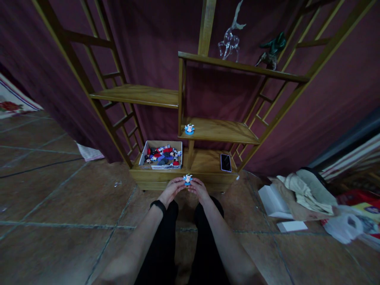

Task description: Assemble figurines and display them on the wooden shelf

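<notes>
Between my two hands is a small toy figurine [187, 179] with a pinkish body, white and light-blue parts and a blue base. My left hand [173, 188] grips it from the left, fingers closed on its edge. From the other side my right hand [199, 188] pinches it too. A similar figurine [189, 129] stands upright on the left end of the middle shelf [219, 130], straight ahead of my hands. Left of it, lower down, a shallow cardboard box [160, 144] holds several more red, blue, black and white figurines in a jumble.
A phone [226, 162] lies on the lower shelf [204, 159]. On the upper shelf stand a clear deer ornament [229, 41] and a dark green statuette [272, 51]. White boxes [274, 201], cloth [305, 192] and a plastic bag [344, 227] lie on the floor at right.
</notes>
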The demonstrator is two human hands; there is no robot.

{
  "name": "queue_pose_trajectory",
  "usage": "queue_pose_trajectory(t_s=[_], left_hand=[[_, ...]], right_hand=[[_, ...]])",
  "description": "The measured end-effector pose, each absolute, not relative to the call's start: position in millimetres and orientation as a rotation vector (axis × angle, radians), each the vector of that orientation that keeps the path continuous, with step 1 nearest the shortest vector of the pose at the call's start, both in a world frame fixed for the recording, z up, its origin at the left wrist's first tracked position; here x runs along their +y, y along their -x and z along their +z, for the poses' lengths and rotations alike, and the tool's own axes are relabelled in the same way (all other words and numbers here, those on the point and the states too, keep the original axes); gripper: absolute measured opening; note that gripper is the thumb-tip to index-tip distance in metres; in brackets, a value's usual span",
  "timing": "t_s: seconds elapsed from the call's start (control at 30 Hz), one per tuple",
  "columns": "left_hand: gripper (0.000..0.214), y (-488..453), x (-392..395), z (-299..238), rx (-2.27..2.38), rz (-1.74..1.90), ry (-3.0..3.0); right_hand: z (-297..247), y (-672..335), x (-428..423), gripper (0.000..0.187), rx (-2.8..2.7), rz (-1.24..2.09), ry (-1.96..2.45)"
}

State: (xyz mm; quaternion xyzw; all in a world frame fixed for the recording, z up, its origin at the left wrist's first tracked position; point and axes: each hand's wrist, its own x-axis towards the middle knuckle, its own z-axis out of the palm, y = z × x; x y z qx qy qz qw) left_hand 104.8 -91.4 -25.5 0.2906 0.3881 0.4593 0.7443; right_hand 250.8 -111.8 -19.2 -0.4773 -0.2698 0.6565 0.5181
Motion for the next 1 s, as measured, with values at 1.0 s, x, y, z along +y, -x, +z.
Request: queue_pose_trajectory(t_s=[1.0], left_hand=[[0.022,-104.2,-93.3,-27.6,0.849,1.010,-0.744]], right_hand=[[-23.8,-250.0,-111.2,0.035,-0.736,1.500,1.192]])
